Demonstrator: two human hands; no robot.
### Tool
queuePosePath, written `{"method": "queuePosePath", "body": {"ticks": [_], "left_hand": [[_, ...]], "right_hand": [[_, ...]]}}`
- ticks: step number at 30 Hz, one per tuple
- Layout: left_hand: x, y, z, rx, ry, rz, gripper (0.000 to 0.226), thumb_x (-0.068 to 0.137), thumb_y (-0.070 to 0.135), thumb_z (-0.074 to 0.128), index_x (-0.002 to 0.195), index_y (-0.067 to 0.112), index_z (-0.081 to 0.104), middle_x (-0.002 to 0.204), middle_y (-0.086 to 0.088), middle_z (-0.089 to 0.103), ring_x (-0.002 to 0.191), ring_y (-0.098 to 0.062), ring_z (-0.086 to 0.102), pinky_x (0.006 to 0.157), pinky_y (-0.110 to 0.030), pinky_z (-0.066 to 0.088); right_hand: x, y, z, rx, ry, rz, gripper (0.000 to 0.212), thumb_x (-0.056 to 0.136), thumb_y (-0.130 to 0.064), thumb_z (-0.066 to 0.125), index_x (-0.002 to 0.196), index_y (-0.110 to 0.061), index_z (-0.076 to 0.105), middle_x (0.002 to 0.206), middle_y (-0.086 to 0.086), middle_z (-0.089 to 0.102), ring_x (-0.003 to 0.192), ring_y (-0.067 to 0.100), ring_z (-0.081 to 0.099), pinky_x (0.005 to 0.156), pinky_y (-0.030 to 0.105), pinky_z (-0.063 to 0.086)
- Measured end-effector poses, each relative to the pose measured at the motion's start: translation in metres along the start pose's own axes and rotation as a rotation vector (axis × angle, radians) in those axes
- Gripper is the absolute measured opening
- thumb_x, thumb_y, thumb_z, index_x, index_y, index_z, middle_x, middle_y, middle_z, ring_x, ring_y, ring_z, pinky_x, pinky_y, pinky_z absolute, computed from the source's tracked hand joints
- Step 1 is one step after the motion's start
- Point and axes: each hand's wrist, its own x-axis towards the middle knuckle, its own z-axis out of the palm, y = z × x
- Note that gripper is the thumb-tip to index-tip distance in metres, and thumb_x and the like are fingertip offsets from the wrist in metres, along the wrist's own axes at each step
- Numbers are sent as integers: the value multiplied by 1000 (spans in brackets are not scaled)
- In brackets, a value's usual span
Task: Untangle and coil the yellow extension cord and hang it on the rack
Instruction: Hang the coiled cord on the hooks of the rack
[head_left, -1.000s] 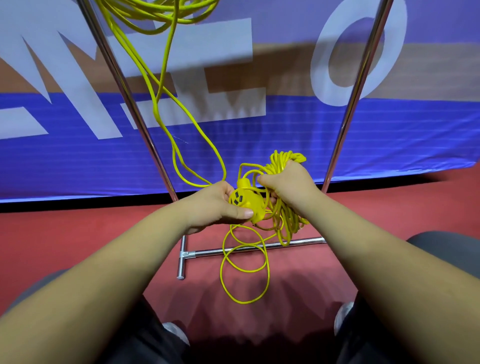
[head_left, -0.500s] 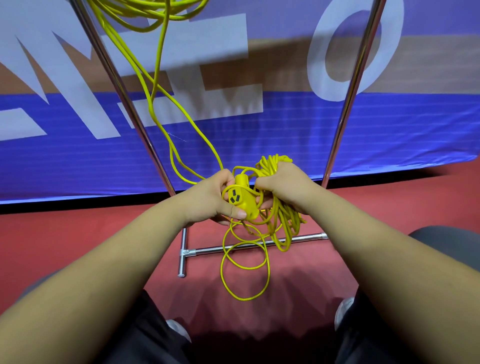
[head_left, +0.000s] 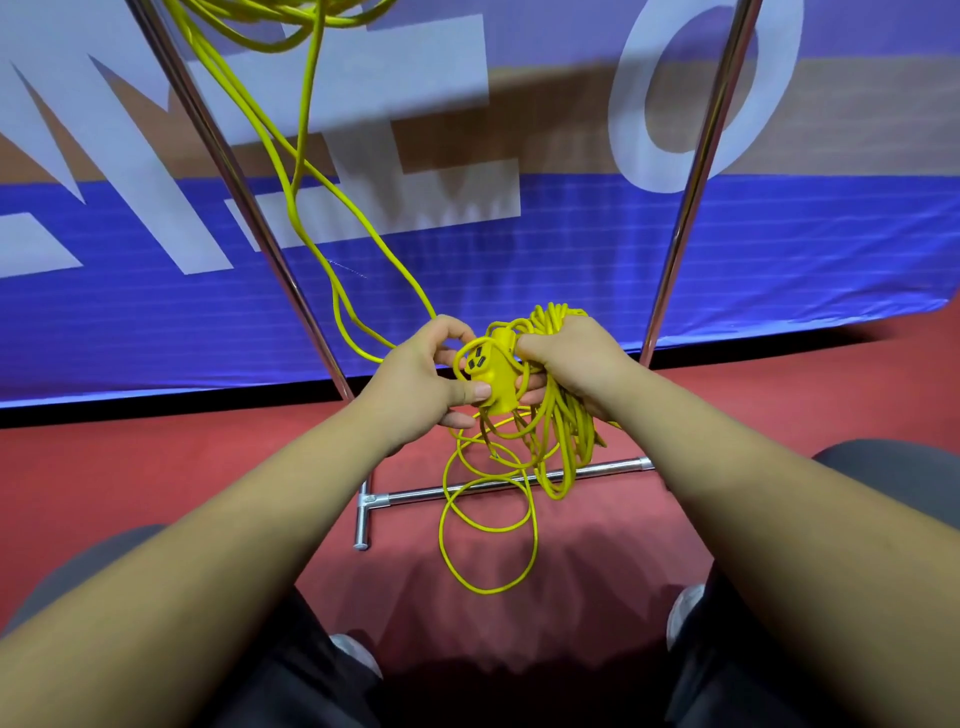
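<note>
Both hands have lifted slightly toward the banner since a second ago, and the yellow socket block (head_left: 493, 375) has turned more on end between them. The left hand (head_left: 415, 382) holds the block's left side, its thumb pressed flat on the lower face and its fingers (head_left: 453, 332) curled round the top. The right hand (head_left: 574, 364) grips the bundled part of the yellow extension cord (head_left: 569, 441), its fingers (head_left: 531, 345) closed on the strands just beside the block. A thin loop of cord crosses the block's face. From the left hand two strands climb up and to the left, past the rack's left pole (head_left: 244, 182), to more loops at the top edge of the view. Below the hands slack loops (head_left: 488, 525) hang down in front of the rack's base bar (head_left: 587, 470); whether the lowest one touches the floor cannot be told. The right pole (head_left: 696, 171) rises behind the right hand. The floor (head_left: 156, 467) is dull red and smooth, and along its far edge stands a blue banner (head_left: 571, 260) with large pale letters and a tan band above. At the near edge, dark trouser legs and the toes of two pale shoes (head_left: 358, 656) show.
</note>
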Motion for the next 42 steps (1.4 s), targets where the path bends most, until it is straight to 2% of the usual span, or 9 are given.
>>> {"method": "queuePosePath", "body": {"ticks": [8, 11, 16, 19, 23, 28, 32, 35, 42], "left_hand": [[11, -11, -2, -204, -75, -162, 9, 96, 7, 66, 102, 13, 68, 98, -12, 62, 93, -22, 69, 90, -43, 62], [15, -9, -4, -327, -28, -265, 13, 87, 29, 72, 85, 20, 63, 78, 1, 64, 80, -17, 65, 90, -41, 54], [16, -15, -16, -346, -284, -439, 30, 94, 21, 74, 118, 3, 72, 111, -14, 72, 96, -19, 73, 87, -38, 62], [17, -15, -18, -115, -304, -366, 26, 91, 14, 77, 113, 4, 67, 109, -20, 73, 93, -24, 72, 86, -41, 64], [22, -9, -16, 163, -24, -156, 38, 85, 7, 80, 110, 9, 50, 103, -27, 66, 81, -39, 75, 67, -55, 64], [27, -10, -44, 285, 10, -14, 39, 80, 3, 77, 109, 17, 54, 100, -19, 69, 81, -33, 73, 69, -48, 64], [23, -5, -50, 536, -190, 196, 35, 78, -1, 71, 106, 20, 71, 91, -3, 64, 85, -22, 62, 72, -28, 52], [19, -12, -47, 845, -341, 230, 27, 73, 14, 62, 96, 27, 65, 102, -2, 50, 97, -23, 55, 85, -34, 48], [7, -40, -22, 1305, -662, -73, 7, 85, 13, 58, 91, 15, 57, 90, -7, 64, 83, -31, 58, 68, -35, 47]], "right_hand": [[5, 5, 5, 119, 67, 30, 12, 87, -11, 69, 80, -6, 61, 60, 16, 65, 61, 36, 73, 71, 63, 64], [6, 3, 6, 125, 56, -7, 14, 86, -9, 68, 76, -9, 58, 56, 11, 61, 66, 38, 74, 73, 65, 63], [5, 2, 9, -75, -18, -190, 16, 80, -18, 69, 75, -12, 55, 58, 10, 53, 50, 29, 65, 56, 46, 58], [1, 2, 15, -167, -48, -182, 15, 83, -20, 71, 74, -14, 60, 62, 18, 66, 52, 36, 70, 53, 42, 58], [1, 0, 11, -140, -51, -138, 17, 86, -16, 74, 79, -3, 66, 68, 26, 66, 46, 30, 65, 50, 35, 56], [7, 1, -1, -70, -154, -175, 58, 90, -41, 82, 91, 12, 59, 69, 27, 61, 46, 29, 59, 48, 30, 52], [13, 11, -4, -6, -88, -181, 37, 98, -35, 75, 76, -8, 64, 64, 11, 61, 61, 27, 64, 62, 37, 55], [19, 18, -4, 219, 21, -82, 26, 98, -18, 74, 78, -8, 61, 64, 10, 57, 61, 26, 68, 63, 41, 60], [24, 10, -21, 556, 166, -36, 27, 99, -11, 68, 73, -11, 59, 60, 4, 52, 55, 21, 60, 51, 33, 55]]}}
